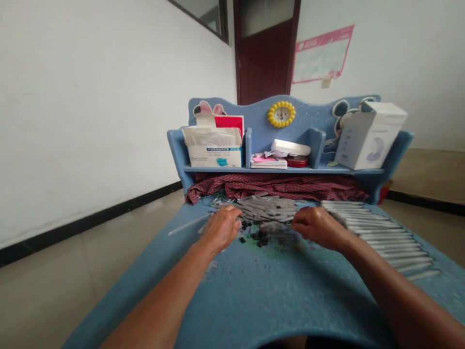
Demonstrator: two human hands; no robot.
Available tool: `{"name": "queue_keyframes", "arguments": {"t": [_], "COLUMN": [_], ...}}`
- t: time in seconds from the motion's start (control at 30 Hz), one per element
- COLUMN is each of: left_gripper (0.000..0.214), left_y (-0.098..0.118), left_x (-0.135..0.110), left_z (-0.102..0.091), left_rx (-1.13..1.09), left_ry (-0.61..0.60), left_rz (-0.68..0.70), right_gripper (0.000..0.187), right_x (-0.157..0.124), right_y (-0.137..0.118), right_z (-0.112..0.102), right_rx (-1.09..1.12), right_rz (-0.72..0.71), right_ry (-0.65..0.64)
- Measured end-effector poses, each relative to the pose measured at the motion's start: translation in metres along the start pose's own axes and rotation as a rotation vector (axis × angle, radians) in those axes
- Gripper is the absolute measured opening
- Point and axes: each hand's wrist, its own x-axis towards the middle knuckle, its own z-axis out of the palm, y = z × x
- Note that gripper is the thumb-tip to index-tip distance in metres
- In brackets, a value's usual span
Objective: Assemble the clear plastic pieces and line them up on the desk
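Note:
My left hand (222, 227) is closed, fingers curled together, at the left end of a pile of thin grey strips (269, 207). My right hand (319, 227) is closed in a pinch at the pile's right end. What either hand holds is too small or hidden to make out. Between the hands, small black pieces (261, 237) lie loose on the blue desk (269, 295). Beside my right hand, long translucent grey sticks (390, 237) lie side by side in a row. One pale stick (189, 224) lies left of my left hand.
A bunched red checked cloth (283, 186) lies under the desk's blue shelf (218, 170). The shelf bears a mask box (214, 155), papers (268, 164), a red tin (297, 162) and a tall white box (368, 138). A yellow-rimmed clock (281, 114) sits on the backboard.

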Motion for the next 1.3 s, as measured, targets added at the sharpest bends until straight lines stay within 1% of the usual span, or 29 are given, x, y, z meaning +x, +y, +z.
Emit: {"name": "queue_keyframes", "arguments": {"t": [0.13,0.27,0.57,0.73,0.9,1.0,1.07,1.3], "left_gripper": [0.029,0.03,0.023,0.019,0.017,0.016,0.016,0.018], "left_y": [-0.005,-0.008,0.001,0.0,0.001,0.005,0.007,0.015], "left_x": [0.003,0.008,0.015,0.017,0.016,0.014,0.013,0.006], "left_z": [0.008,0.013,0.011,0.016,0.014,0.007,0.002,-0.016], "left_rx": [0.089,0.148,0.208,0.216,0.261,0.28,0.281,0.29], "left_ry": [0.048,0.046,-0.05,-0.05,-0.041,-0.024,0.004,0.132], "left_rz": [0.082,0.111,0.049,0.047,0.087,0.14,0.16,0.163], "right_gripper": [0.022,0.025,0.027,0.027,0.025,0.027,0.027,0.026], "right_x": [-0.001,-0.001,0.003,0.005,0.005,0.004,0.003,0.001], "right_y": [-0.009,-0.017,-0.026,-0.033,-0.034,-0.029,-0.026,-0.019], "right_z": [0.004,0.011,0.024,0.026,0.029,0.03,0.029,0.021], "right_rx": [-0.072,-0.13,-0.301,-0.308,-0.32,-0.285,-0.24,-0.118], "right_rz": [-0.042,-0.022,0.024,0.03,0.022,-0.007,-0.027,-0.1], "right_ry": [0.001,-0.007,-0.011,-0.057,-0.042,0.002,0.06,0.394]}}
